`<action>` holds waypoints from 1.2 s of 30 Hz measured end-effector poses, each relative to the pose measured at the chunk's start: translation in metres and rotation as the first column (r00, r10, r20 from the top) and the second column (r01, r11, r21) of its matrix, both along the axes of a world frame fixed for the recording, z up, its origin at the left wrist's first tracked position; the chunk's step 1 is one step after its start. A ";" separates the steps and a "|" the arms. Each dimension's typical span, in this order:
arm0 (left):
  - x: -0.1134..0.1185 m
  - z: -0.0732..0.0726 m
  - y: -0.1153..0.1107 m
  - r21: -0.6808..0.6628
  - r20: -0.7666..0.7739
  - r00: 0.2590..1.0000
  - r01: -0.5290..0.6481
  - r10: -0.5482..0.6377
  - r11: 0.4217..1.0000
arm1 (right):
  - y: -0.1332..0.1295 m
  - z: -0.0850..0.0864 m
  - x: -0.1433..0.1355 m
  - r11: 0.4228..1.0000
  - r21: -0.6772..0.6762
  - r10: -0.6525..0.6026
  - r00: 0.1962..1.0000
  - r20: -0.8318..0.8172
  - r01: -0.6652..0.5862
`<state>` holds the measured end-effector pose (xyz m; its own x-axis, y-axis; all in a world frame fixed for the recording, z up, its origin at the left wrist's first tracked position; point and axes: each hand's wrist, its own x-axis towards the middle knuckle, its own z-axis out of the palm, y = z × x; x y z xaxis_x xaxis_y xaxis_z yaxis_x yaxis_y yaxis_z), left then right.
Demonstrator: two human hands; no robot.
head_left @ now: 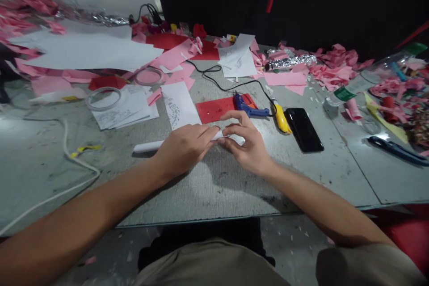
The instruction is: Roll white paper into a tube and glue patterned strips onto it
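A thin tube of rolled white paper (148, 147) lies low over the grey table, pointing left and right. My left hand (187, 145) is wrapped over its middle, hiding part of it. At the tube's right end my right hand (244, 143) pinches the paper between thumb and fingers. Just beyond the hands are a red sheet (214, 108) and a blue glue gun (250, 108) resting partly on it. A white sheet with a printed drawing (179, 105) lies behind my left hand.
Right of the hands are a yellow-handled tool (281, 117), a black phone (304, 129) and a dark blue cutter (398, 150). Tape rolls (103, 98), a white cable (80, 163) and printed sheets (129, 109) lie left. Pink paper scraps (338, 65) and a plastic bottle (357, 85) stand farther back.
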<state>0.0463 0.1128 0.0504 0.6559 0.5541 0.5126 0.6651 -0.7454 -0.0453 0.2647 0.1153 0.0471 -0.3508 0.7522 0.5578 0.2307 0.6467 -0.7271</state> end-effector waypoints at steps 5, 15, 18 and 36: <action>-0.003 0.000 0.002 0.007 0.013 1.000 -0.025 0.024 1.000 | 0.001 -0.001 0.000 0.996 0.083 -0.024 0.999 0.029 0.022; -0.006 0.002 0.002 -0.008 0.036 0.997 -0.063 0.063 0.998 | 0.000 0.003 0.007 0.954 0.300 -0.040 0.997 0.064 0.019; -0.006 0.004 0.003 -0.036 0.033 0.995 -0.094 0.096 0.995 | 0.001 0.009 0.010 0.952 0.291 -0.100 0.995 -0.001 0.096; -0.004 0.000 0.005 -0.114 0.065 0.994 -0.074 0.082 0.991 | 0.017 0.014 0.018 0.897 -0.424 0.087 0.990 -0.108 -0.125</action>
<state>0.0422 0.1182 0.0501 0.5731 0.6582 0.4881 0.7202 -0.6888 0.0831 0.2828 0.1327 0.0607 -0.4076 0.8862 0.2204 0.1040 0.2848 -0.9529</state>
